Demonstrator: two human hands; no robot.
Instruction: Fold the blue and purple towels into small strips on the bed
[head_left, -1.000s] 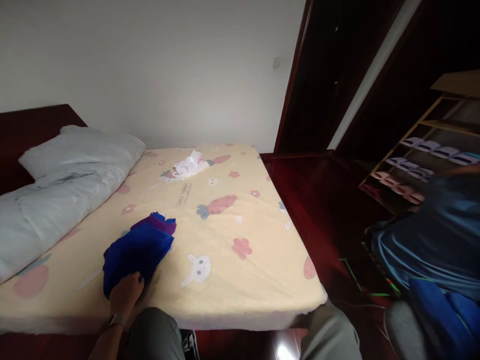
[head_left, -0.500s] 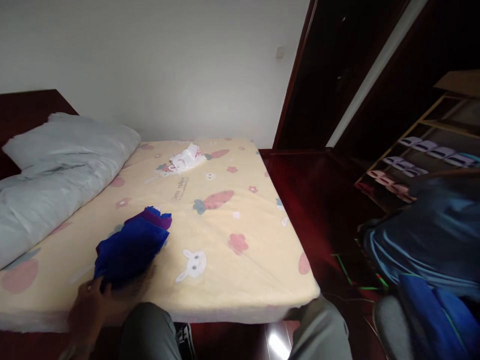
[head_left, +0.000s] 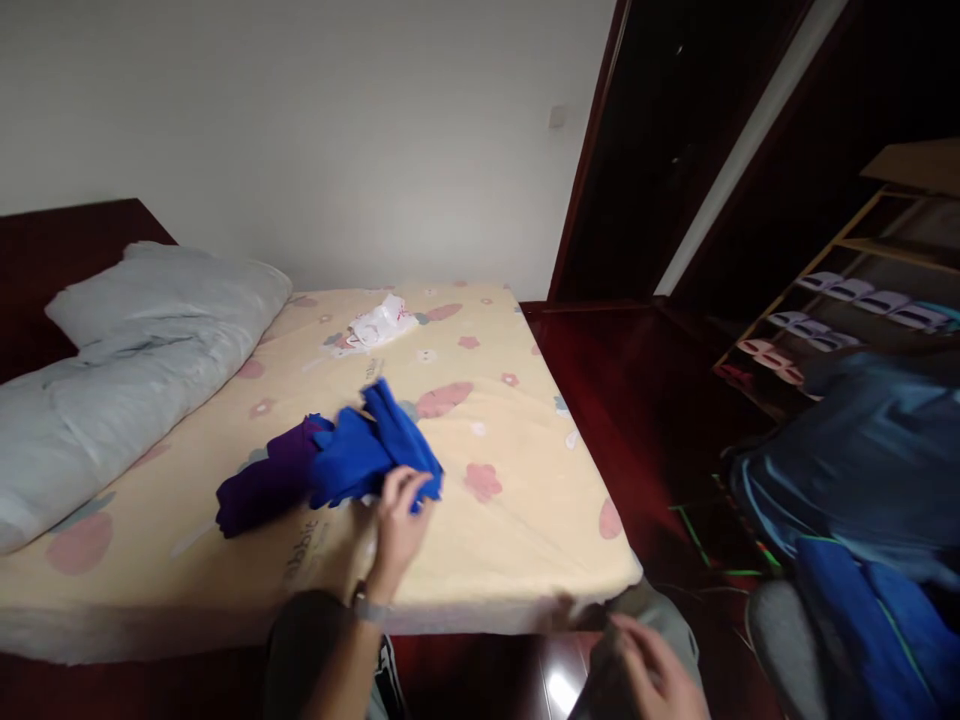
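Your left hand (head_left: 400, 515) is pinching the blue cloth (head_left: 347, 460) by its right end, presumably leaving the rest loose over the bed (head_left: 547, 530) beside the purple cloth (head_left: 270, 480), while your right hand (head_left: 654, 668), its closure unclear, is hovering near your knee (head_left: 666, 617).

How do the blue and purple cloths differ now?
Colour: the blue cloth is bright blue, the purple cloth dark purple.
Contact: the left hand holds the blue cloth; no hand touches the purple cloth.
Position: in view, the blue cloth is right of the purple cloth.
Both are fabric.
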